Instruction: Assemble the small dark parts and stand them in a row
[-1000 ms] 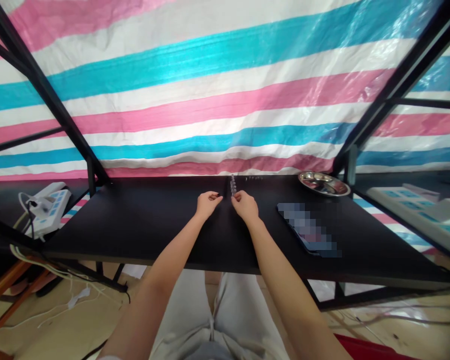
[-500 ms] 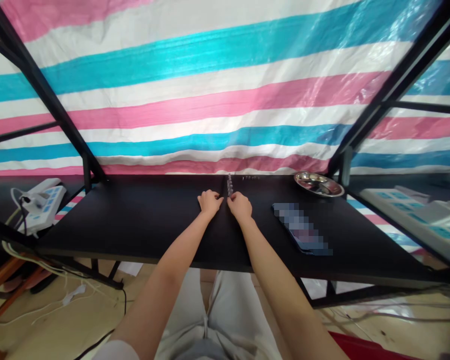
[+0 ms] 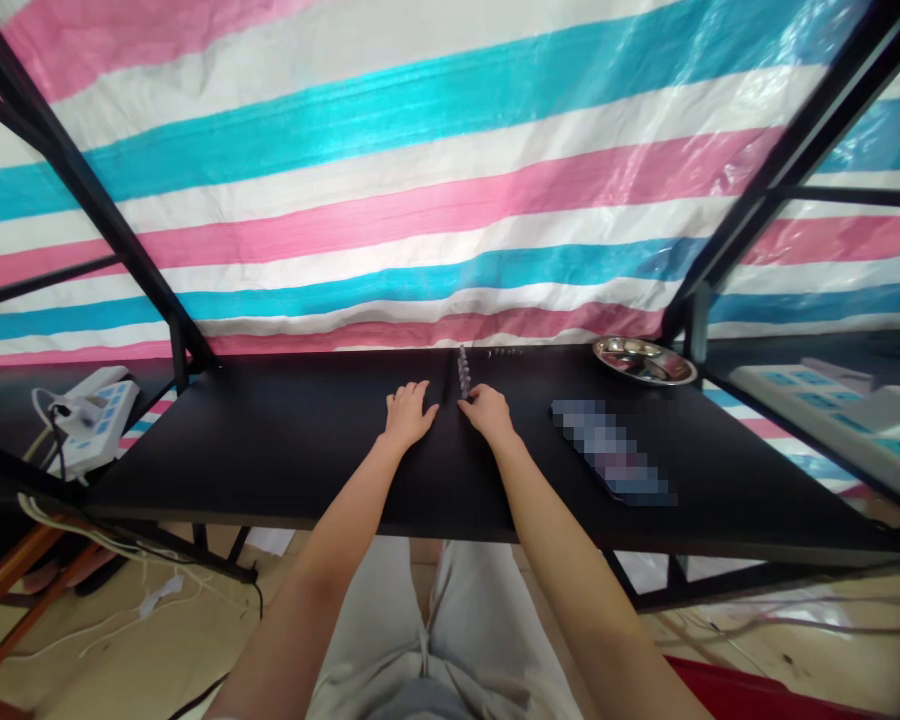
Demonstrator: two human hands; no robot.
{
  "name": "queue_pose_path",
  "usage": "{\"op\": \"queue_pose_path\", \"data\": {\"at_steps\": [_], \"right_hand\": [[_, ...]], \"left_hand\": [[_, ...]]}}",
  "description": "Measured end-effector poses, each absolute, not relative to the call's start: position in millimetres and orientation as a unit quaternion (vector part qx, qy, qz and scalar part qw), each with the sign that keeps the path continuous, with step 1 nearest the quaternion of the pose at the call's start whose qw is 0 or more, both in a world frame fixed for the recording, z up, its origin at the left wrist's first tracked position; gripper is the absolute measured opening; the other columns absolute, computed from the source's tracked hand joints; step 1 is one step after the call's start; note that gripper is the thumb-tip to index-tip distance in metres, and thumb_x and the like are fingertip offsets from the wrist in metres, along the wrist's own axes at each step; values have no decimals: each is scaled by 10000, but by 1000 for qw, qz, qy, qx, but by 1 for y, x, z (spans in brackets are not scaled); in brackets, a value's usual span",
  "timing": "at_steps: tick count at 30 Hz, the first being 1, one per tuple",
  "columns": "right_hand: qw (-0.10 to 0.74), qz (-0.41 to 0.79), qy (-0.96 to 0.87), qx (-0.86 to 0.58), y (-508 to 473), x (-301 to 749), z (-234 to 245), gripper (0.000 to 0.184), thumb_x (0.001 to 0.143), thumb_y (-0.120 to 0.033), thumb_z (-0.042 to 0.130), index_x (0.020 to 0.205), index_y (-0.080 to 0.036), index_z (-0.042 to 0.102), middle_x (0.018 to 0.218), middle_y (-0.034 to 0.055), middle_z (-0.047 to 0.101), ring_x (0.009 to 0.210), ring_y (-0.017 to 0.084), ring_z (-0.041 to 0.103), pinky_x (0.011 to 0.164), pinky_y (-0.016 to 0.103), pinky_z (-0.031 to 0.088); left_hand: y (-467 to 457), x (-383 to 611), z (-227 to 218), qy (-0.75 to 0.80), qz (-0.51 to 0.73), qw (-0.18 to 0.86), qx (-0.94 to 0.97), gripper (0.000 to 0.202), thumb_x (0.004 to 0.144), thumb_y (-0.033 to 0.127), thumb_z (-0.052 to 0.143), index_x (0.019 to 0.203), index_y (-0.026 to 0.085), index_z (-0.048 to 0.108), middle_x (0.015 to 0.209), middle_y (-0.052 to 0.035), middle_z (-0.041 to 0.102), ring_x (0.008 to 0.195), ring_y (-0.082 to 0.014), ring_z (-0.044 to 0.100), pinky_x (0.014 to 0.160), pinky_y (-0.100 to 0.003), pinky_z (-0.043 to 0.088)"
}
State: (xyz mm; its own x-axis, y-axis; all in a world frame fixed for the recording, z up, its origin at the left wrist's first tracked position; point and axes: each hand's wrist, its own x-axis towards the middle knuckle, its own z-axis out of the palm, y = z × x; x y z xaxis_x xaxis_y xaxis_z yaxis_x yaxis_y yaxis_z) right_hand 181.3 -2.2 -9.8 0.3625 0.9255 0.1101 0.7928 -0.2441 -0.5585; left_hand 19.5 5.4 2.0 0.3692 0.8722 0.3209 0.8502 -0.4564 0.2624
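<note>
A short strand of small clear beads (image 3: 463,372) lies on the black table (image 3: 285,450) near its far edge. My right hand (image 3: 487,412) rests just below the strand with its fingers curled at the strand's near end, pinching it. My left hand (image 3: 408,414) lies flat on the table to the left of the strand, fingers stretched forward and holding nothing. A few tiny dark beads (image 3: 506,352) sit in a row by the far edge, right of the strand.
A round metal dish (image 3: 643,360) stands at the table's far right corner. A phone (image 3: 613,462) lies right of my hands. A white power strip (image 3: 90,415) with cables sits on the left. Black frame bars rise at both sides before a striped tarp.
My left hand has gone from a pinch near the strand to lying flat with fingers spread. My right hand has stayed at the strand's near end.
</note>
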Motion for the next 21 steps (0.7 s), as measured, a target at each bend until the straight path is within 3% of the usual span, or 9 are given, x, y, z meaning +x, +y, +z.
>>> {"op": "queue_pose_path", "data": {"at_steps": [4,11,15,18,21], "right_hand": [[281,119,-553,-775,-3,182,-11,230,727,-301,593,915,-167,606,843,71,651,824,189,603,695,261,420],[279,126,-556,-772,-3,182,-12,226,727,-292,590,915,-168,601,818,57,644,807,178,600,672,248,413],[274,123,-556,-775,-4,182,-10,225,735,-293,583,919,-166,600,825,63,646,814,180,598,676,248,412],[274,117,-550,-780,-5,182,-6,219,747,-294,564,924,-171,603,831,69,647,817,181,596,686,255,409],[267,116,-546,-786,-7,180,-2,222,758,-304,541,928,-179,608,849,76,648,822,190,591,705,280,402]], "left_hand": [[0,24,2,485,224,-14,845,495,864,278,396,1351,246,311,1220,-112,483,1051,-236,451,886,-405,327],[0,32,0,458,221,-34,860,488,855,170,383,1321,314,366,1256,-92,459,1080,-252,437,913,-468,305],[2,32,3,463,228,-41,855,391,838,192,446,1218,273,492,1237,-85,474,1081,-236,432,911,-423,311],[4,29,5,471,258,-45,843,236,834,221,474,1032,232,603,1151,-76,520,1027,-217,462,891,-388,314],[4,26,5,476,291,-35,829,155,829,241,494,908,218,625,1075,-66,547,979,-205,481,874,-378,312]]}}
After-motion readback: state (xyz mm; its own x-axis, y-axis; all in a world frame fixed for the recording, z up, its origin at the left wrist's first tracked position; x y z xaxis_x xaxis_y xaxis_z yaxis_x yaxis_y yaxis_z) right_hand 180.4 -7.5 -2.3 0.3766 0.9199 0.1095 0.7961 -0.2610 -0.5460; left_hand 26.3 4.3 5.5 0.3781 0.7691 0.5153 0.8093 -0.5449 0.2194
